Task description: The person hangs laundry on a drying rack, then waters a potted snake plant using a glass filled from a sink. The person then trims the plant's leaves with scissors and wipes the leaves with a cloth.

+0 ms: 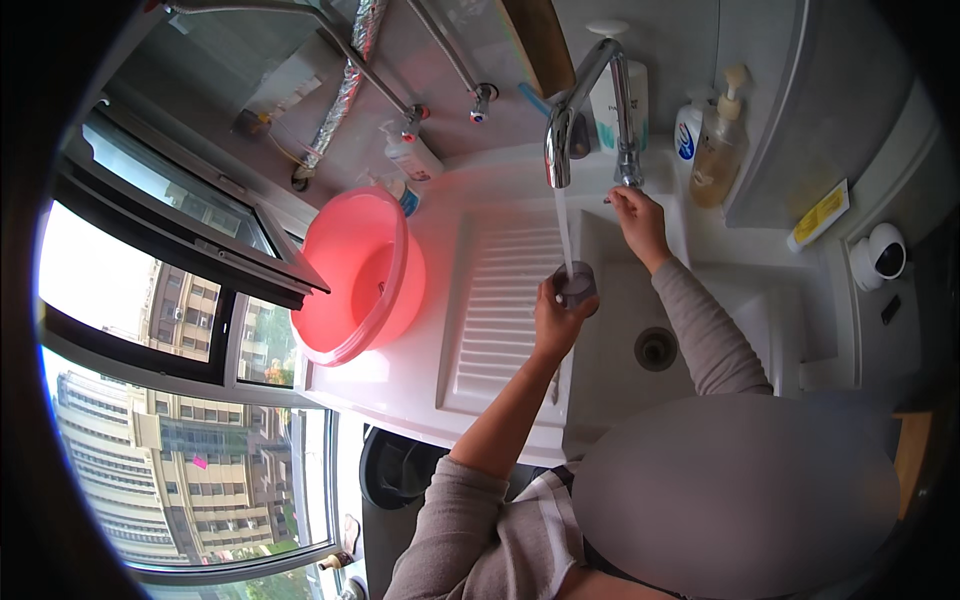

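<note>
My left hand (561,321) holds a small translucent, greyish cup (576,286) over the edge between the ribbed drainboard and the basin. A stream of water (564,232) falls from the chrome faucet spout (557,154) into the cup. At the base of the chrome faucet (628,161), my right hand (640,222) has its fingers curled at the handle, most of which they hide. Below my right forearm lies the white sink basin (607,360), with a round drain (655,349) in its floor.
A pink plastic basin (412,285) stands tilted left of the ribbed drainboard (502,300), under an open window sash (247,225). Pump bottles (720,154) line the back right corner. A yellow-and-white tube (817,216) and a white camera (877,256) sit at the right.
</note>
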